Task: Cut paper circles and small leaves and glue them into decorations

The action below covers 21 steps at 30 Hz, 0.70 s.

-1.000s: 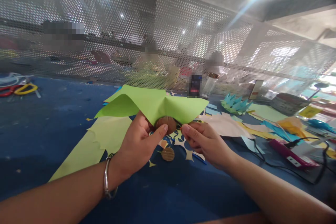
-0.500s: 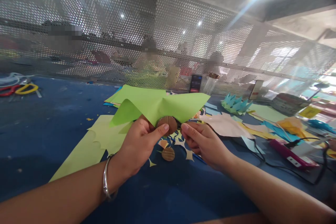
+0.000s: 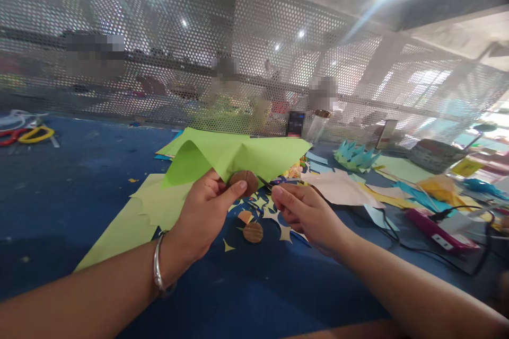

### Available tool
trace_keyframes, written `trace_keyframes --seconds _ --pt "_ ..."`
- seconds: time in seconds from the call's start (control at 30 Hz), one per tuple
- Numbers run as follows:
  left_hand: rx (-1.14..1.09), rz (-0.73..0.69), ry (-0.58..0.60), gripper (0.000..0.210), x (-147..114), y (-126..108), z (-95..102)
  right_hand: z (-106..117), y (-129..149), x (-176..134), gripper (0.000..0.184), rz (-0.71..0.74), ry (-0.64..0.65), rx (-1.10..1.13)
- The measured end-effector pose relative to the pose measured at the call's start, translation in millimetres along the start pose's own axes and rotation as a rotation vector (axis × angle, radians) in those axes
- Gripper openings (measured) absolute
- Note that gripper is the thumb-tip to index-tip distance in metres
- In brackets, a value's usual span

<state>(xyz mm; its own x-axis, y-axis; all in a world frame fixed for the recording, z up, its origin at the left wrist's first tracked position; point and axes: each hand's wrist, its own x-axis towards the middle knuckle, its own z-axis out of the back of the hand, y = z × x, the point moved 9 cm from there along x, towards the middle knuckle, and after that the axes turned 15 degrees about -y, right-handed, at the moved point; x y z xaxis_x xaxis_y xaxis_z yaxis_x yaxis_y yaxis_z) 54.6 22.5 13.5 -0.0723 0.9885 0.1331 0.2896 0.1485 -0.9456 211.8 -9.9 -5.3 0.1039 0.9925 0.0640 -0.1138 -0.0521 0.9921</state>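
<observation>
A sheet of light green paper (image 3: 270, 153) is held up above the table, bent and folded in places. My left hand (image 3: 204, 209) is closed on it, pinching a round brown cardboard disc (image 3: 243, 183) against its lower edge with the thumb. Close by on the right, my right hand (image 3: 306, 209) is closed around a slim dark pointed tool (image 3: 264, 182). Its tip points at the disc's right side; the rest is hidden in my fingers, so its kind is unclear. A second brown disc (image 3: 253, 232) lies on the table below, among pale curved paper scraps (image 3: 285, 233).
Yellow-green paper (image 3: 123, 228) lies at left, with red and yellow-handled scissors (image 3: 36, 134) farther off. A teal spiky paper piece (image 3: 356, 156), pink paper (image 3: 340, 189) and a magenta power strip (image 3: 439, 233) with cables are at right. A perforated metal screen (image 3: 159, 85) stands behind, with people beyond it.
The disc, paper and my left hand have shifted slightly left. A gap has widened between disc and right hand, and the dark tool's tip now shows there.
</observation>
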Motion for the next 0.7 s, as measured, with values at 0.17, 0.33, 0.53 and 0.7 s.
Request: trace_keyframes --seconds 0.17,0.33,0.53,0.7 --pt "0.024 -0.012 0.026 0.015 -2 -1 -1.9 0 -3 1 0.051 -0.025 0.007 0.005" --pt "0.034 -0.017 0.062 0.016 -4 0 -4.2 -1 -2 -1 0.050 -0.029 0.004 0.006" --pt "0.035 0.051 0.155 0.033 -8 7 -10.8 1 -2 1 0.053 -0.028 -0.014 0.017" --pt "0.094 0.044 0.167 0.037 -8 9 -10.0 3 -3 1 0.054 -0.019 -0.023 0.010"
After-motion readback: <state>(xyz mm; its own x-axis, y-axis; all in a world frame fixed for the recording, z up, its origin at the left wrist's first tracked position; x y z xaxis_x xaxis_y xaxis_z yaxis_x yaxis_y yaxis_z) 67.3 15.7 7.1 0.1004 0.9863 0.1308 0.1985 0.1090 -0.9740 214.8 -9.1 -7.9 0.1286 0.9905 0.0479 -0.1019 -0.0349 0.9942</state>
